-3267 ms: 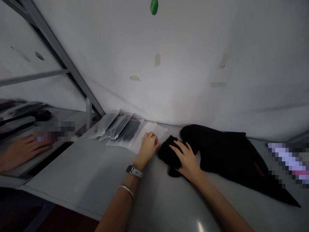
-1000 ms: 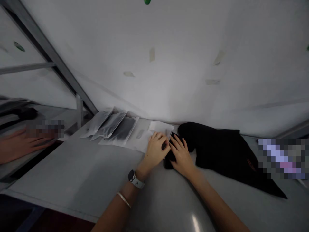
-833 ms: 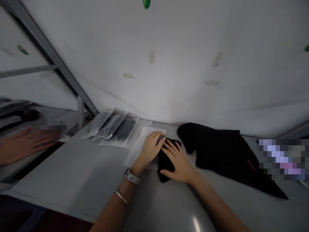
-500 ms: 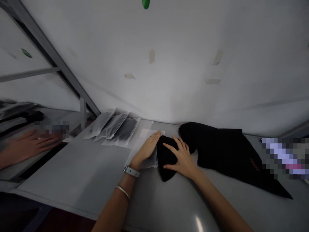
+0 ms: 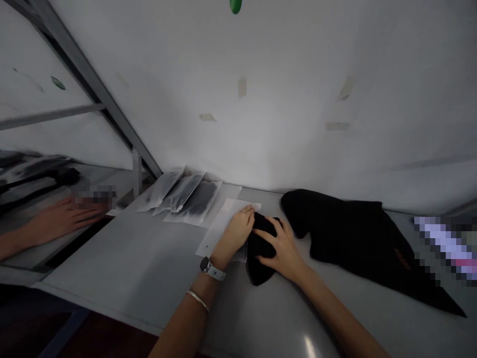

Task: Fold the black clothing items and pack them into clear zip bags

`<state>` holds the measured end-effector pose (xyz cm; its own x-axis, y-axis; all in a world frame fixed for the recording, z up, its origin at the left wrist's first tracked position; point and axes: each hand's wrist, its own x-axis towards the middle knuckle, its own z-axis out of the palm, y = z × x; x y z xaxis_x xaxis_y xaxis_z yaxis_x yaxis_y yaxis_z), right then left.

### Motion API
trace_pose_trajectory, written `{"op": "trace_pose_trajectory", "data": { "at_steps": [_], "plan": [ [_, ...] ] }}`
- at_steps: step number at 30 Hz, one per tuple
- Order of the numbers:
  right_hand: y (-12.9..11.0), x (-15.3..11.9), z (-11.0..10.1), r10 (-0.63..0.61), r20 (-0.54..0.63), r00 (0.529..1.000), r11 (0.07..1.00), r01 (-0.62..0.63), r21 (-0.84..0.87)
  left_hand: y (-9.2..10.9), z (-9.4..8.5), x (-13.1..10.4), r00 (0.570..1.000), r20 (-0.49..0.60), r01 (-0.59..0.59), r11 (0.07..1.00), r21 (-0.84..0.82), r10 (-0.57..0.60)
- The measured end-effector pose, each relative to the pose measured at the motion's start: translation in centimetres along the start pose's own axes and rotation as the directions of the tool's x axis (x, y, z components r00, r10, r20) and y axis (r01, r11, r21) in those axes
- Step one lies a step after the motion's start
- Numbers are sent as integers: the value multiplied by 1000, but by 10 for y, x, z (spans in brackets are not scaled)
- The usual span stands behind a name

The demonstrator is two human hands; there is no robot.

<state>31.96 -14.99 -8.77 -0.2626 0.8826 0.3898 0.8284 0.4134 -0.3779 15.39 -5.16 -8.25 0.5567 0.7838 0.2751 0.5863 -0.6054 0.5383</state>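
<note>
My left hand (image 5: 238, 229) lies over the opening edge of a frosted plastic zip bag (image 5: 214, 233), its fingers together where the bag meets a folded black cloth (image 5: 258, 271). Just to the right, my right hand (image 5: 286, 252) grips the folded cloth from above, thumb and fingers curved over it. The cloth lies at the bag's mouth, partly inside it; my left hand hides how far. Beyond my right hand a larger black garment (image 5: 343, 231) with small reddish lettering is spread on the grey table (image 5: 149, 268).
Several filled frosted bags (image 5: 196, 201) overlap at the back left, against the wall. A metal frame post (image 5: 137, 171) stands at the table's left. Past it, another person's hand (image 5: 69, 219) rests on a neighbouring table. A blurred-out object (image 5: 443, 243) is at the far right.
The view has shifted slightly, so everything sits a little further right. My left hand's fingers have come further over the folded cloth's edge; my right hand stays on it.
</note>
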Motion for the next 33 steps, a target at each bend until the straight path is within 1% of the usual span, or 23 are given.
{"op": "trace_pose_trajectory", "data": {
  "at_steps": [1,3,6,9,12,14,17,20,24,26,28,31,33],
  "plan": [
    [0,0,0,-12,-1,1000,1000,12,0,1,0,0,1000,1,-23,1000,20,23],
    [1,0,1,-55,8,998,998,55,4,5,-2,0,999,20,-33,999,26,32],
    [0,1,1,-123,31,992,992,123,10,14,-7,2,997,66,-24,999,-22,25],
    [-4,3,2,-116,39,992,993,117,-13,20,-7,1,992,95,-84,996,-42,87],
    [-10,5,5,-49,42,998,996,52,-72,22,-3,-2,983,98,-158,987,-14,158],
    [-13,6,8,-3,44,999,994,8,-107,24,-1,-3,981,103,-167,986,6,165],
    [-17,8,13,83,22,996,985,-79,-155,29,-3,-2,988,103,-120,992,31,116],
    [-19,11,12,170,-32,985,961,-173,-217,36,-6,-1,998,44,-47,994,96,43],
    [-17,15,2,273,-78,959,910,-284,-303,43,-8,-2,996,-58,81,968,235,-70],
    [-13,18,-3,320,-96,943,882,-333,-334,46,-5,-3,993,-75,104,951,291,-86],
    [-8,20,-7,366,-112,924,854,-381,-355,49,1,-6,996,-64,86,944,318,-69],
    [-1,22,-11,424,-120,898,820,-436,-371,54,15,-9,1000,-22,15,947,320,-9],
    [3,21,-13,431,-114,895,820,-441,-365,56,22,-9,1000,-19,-15,955,295,21]
  ]
}}
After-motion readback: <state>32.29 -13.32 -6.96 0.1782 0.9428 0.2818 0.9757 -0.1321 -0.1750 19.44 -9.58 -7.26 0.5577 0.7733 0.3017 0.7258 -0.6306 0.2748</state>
